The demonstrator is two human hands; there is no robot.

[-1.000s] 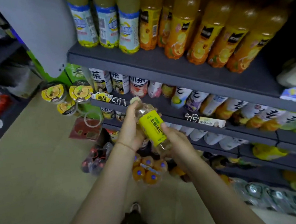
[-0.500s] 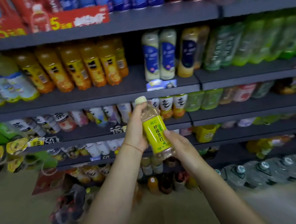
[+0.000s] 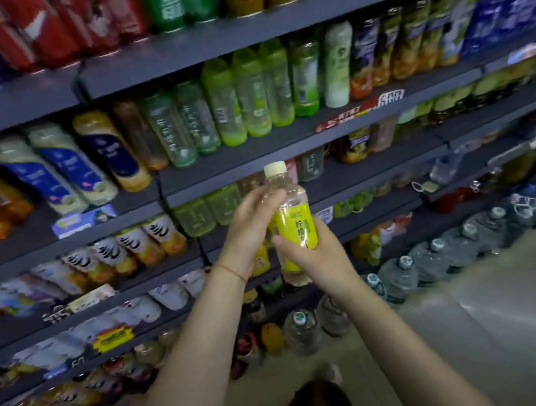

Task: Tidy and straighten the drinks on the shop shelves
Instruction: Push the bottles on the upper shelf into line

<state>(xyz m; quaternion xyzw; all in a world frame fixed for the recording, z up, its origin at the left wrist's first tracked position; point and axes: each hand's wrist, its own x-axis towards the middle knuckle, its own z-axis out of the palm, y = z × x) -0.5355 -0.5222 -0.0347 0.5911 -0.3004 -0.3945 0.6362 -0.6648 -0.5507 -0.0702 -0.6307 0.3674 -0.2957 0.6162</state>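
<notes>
Both hands grip 1 bottle [image 3: 293, 223] mid-frame, off the shelves [image 3: 255, 153]: left hand [image 3: 249, 227] round its shoulder, right hand [image 3: 311, 257] round the label. Not yet shelved. Rows at lower left look jumbled, so most tidying probably remains.

Both forearms reach up and forward, wrists close together. Left hand [image 3: 249, 230] cups from the left, fingers curled high round the lemon soda bottle [image 3: 294, 229]; right hand [image 3: 314, 257] grips lower, thumb pressed across its label.
</notes>
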